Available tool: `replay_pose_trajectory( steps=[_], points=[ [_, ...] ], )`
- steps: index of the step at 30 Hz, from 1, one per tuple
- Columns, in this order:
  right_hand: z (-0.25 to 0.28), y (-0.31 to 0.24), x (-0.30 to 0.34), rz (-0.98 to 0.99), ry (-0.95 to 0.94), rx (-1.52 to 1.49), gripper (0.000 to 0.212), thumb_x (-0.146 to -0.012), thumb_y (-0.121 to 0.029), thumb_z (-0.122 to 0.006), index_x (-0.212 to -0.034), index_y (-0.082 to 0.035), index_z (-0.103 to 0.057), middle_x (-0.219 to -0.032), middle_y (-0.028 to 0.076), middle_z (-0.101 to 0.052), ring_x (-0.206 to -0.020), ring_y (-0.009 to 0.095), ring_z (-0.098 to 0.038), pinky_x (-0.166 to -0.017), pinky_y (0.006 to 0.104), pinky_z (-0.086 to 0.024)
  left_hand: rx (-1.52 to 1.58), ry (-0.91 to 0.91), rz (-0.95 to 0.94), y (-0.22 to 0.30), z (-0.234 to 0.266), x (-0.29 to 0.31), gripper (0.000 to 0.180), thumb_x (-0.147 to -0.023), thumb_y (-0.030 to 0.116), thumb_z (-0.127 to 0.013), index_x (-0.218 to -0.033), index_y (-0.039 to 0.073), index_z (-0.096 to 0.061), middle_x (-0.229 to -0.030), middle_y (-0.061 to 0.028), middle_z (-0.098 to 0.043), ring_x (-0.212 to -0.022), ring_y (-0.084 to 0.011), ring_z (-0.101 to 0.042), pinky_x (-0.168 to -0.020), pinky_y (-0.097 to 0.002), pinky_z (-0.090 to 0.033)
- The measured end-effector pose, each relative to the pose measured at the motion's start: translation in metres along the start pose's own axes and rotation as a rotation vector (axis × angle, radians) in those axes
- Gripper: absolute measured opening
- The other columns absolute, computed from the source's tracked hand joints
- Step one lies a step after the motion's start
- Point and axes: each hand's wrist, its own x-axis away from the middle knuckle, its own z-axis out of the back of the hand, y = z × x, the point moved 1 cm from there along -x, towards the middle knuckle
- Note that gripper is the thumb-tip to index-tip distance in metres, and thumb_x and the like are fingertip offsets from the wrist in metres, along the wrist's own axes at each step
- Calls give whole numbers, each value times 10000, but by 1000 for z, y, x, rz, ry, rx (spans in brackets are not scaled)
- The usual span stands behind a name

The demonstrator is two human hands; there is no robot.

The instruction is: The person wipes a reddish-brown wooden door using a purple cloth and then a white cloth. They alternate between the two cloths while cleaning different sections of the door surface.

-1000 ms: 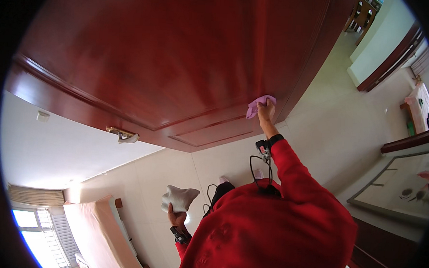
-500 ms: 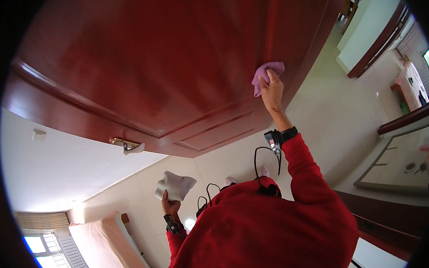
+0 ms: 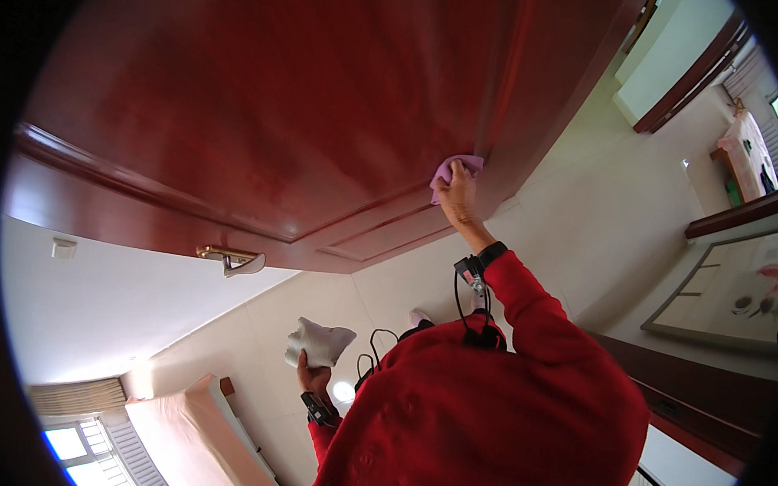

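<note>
A dark red panelled door (image 3: 281, 125) fills the upper part of the view. My right hand (image 3: 459, 196) presses a crumpled purple cloth (image 3: 467, 164) against the door's face, close to a moulding near its right side. Lower left, my left hand (image 3: 314, 377) grips a folded grey-white cloth (image 3: 322, 343) by its lower edge, away from the door. The fingers of that hand are partly hidden behind the cloth. A metal door handle (image 3: 232, 258) sticks out at the door's lower edge, above and left of my left hand.
Pale tiled floor (image 3: 572, 225) lies below and right of the door. A bed with a pink cover (image 3: 194, 434) stands at lower left near a window (image 3: 93, 452). A framed picture (image 3: 726, 288) hangs on the right, near a dark red door frame (image 3: 694, 404).
My right hand has slid the purple cloth down and slightly left along the door. My left hand stays in nearly the same place, still with the grey-white cloth.
</note>
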Motion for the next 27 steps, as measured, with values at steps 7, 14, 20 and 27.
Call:
replay_pose_trajectory(
  steps=[7,14,20,27],
  points=[
    [-57,-44,36,22,-322,-122,125,-793,-103,-601,-828,-42,-497,-766,162,-596,-715,332,-606,-628,423,-497,-30,-50,84,-2,-6,9,561,-859,170,-642,-1367,119,-409,-1365,-104,-479,-1267,-297,-437,-1093,-511,-294],
    [-74,-61,54,-69,-646,-398,134,-803,-122,-611,-902,-36,-579,-787,172,-622,-722,327,-624,-628,380,-509,77,88,-41,-4,5,40,528,-882,171,-605,-1367,112,-405,-1373,-112,-469,-1285,-307,-418,-1086,-537,-298],
    [-69,6,52,35,-266,-60,327,-791,-243,-651,-1024,-17,-619,-949,214,-652,-885,404,-611,-787,431,-497,167,104,-181,5,23,54,543,-880,164,-602,-1375,104,-387,-1374,-121,-461,-1284,-327,-410,-1087,-548,-295],
    [-53,44,25,-116,-138,140,392,-738,-305,-675,-931,32,-618,-926,253,-632,-840,376,-595,-752,445,-465,236,115,-174,10,45,48,568,-845,169,-652,-1362,140,-418,-1375,-94,-468,-1286,-315,-410,-1080,-543,-298]
  ],
)
